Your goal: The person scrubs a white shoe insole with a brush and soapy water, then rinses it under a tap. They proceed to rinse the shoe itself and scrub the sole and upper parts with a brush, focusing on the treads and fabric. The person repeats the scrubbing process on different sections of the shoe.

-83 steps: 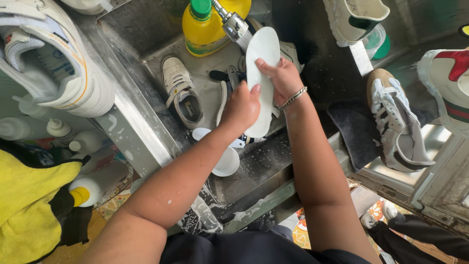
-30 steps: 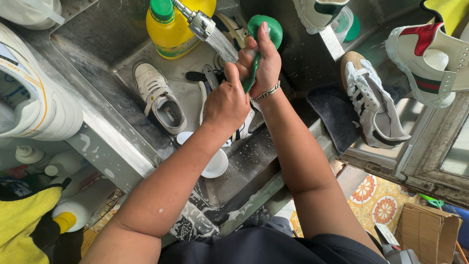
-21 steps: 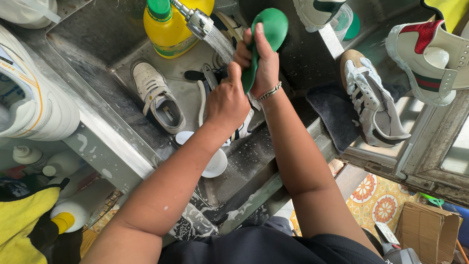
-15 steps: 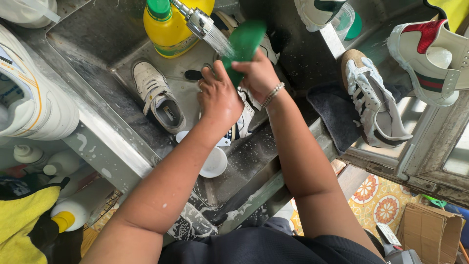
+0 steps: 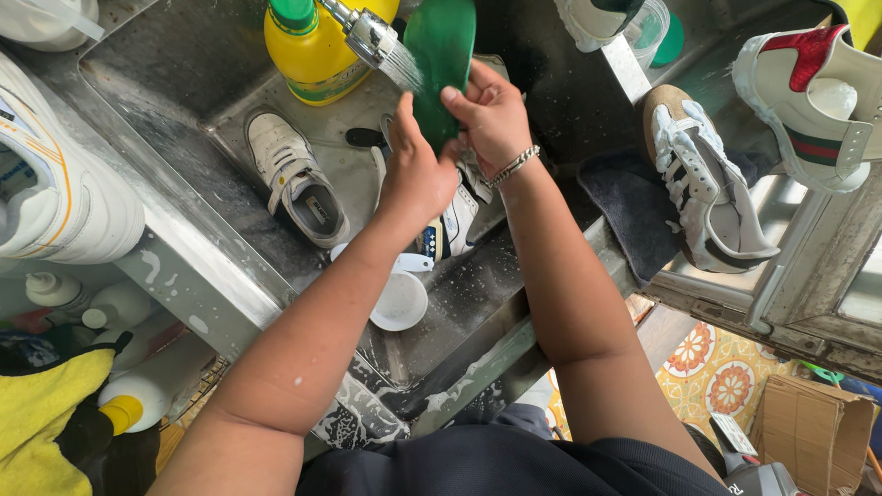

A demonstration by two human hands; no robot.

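A green shoe insole [image 5: 441, 55] stands upright under the water spraying from the faucet head [image 5: 367, 35], over the steel sink [image 5: 165, 165]. My left hand [image 5: 418, 174] grips its lower edge from the left, and my right hand [image 5: 487, 115], with a bracelet on the wrist, holds it from the right. Below my hands, a white sneaker [image 5: 299, 179] and a second shoe [image 5: 450, 225], partly hidden by my arm, lie in the basin.
A yellow bottle with a green cap [image 5: 308, 50] stands at the sink's back. A white cup [image 5: 398, 298] lies in the basin. Sneakers sit on the right ledge [image 5: 703, 193], far right [image 5: 818, 101] and left counter [image 5: 55, 184]. A dark cloth [image 5: 625, 207] drapes the sink edge.
The insole showed its white side 2.8 s ago; it has been turned to its green side and moved about under the spray, dipping lower half a second ago and raised again now.
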